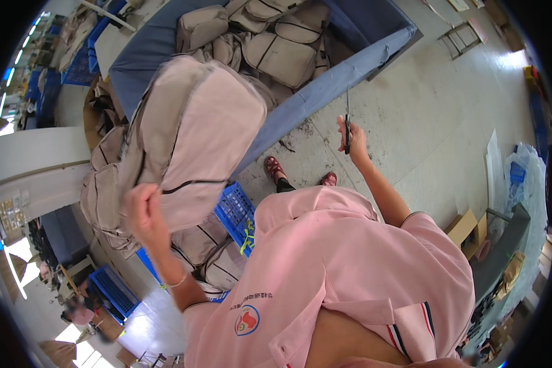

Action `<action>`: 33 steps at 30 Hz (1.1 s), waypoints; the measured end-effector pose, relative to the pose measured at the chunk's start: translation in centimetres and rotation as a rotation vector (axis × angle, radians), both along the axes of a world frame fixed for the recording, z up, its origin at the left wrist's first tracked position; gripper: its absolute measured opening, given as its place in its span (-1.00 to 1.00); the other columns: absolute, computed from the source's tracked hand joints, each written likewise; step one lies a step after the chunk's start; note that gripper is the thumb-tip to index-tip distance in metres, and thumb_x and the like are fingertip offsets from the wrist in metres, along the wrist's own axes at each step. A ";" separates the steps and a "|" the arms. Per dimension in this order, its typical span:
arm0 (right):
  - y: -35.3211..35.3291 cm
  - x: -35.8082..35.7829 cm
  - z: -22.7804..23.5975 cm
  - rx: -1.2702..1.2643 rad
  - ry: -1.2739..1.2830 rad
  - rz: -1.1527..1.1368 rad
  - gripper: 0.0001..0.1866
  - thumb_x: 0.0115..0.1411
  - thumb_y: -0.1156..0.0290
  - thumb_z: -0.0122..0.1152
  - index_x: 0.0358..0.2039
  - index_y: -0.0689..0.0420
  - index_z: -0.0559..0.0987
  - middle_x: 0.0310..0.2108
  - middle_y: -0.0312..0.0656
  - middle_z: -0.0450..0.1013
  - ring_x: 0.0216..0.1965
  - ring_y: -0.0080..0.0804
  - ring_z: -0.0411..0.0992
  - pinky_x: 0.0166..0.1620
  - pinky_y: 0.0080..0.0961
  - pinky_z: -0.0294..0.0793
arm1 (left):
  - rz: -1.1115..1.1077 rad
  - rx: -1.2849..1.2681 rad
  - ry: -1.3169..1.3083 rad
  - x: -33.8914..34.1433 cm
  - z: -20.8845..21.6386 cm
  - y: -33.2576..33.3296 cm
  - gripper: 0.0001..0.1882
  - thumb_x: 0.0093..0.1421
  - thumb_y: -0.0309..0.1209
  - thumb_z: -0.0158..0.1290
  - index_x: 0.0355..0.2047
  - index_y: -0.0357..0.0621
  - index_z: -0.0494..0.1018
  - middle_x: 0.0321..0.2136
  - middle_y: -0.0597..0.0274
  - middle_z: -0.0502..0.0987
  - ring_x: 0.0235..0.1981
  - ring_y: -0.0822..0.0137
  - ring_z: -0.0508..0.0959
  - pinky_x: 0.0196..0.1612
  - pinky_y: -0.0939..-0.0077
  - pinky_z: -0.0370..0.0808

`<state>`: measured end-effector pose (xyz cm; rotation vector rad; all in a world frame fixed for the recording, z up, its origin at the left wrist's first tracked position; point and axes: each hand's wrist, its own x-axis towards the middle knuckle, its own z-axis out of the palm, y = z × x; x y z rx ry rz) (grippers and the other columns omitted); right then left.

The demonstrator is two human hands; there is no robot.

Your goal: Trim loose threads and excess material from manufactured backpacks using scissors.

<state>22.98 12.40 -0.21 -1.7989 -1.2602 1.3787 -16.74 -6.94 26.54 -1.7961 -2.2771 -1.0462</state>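
Note:
A large beige backpack (205,132) with dark zip lines hangs at an angle on my left, its outline slightly smeared by motion. My left hand (146,211) is closed at its lower edge, fingers curled against the fabric; the exact part gripped is hidden. Out to the right, away from the bags, my right hand (354,140) is wrapped round black-handled scissors (348,126). Their thin metal blades point away from me and look closed.
A large blue fabric-lined bin (343,76) ahead contains several beige backpacks (282,58). More beige bags (101,193) are piled at the left. Close by my left side stands a blue plastic crate (234,205) with bags in it. Cardboard boxes (466,230) sit to the right.

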 end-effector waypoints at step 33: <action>1.3 -15.2 9.3 0.473 -0.765 0.842 -0.32 0.08 -0.18 0.26 -0.29 0.32 0.46 -0.30 0.06 0.45 -0.28 0.00 0.54 -0.23 -0.20 0.57 | -0.751 -0.386 -0.182 -4.6 -20.3 24.4 -0.92 0.15 -0.39 0.09 -0.34 -0.05 0.51 -0.33 0.31 0.54 -0.16 0.23 0.47 0.02 0.33 0.25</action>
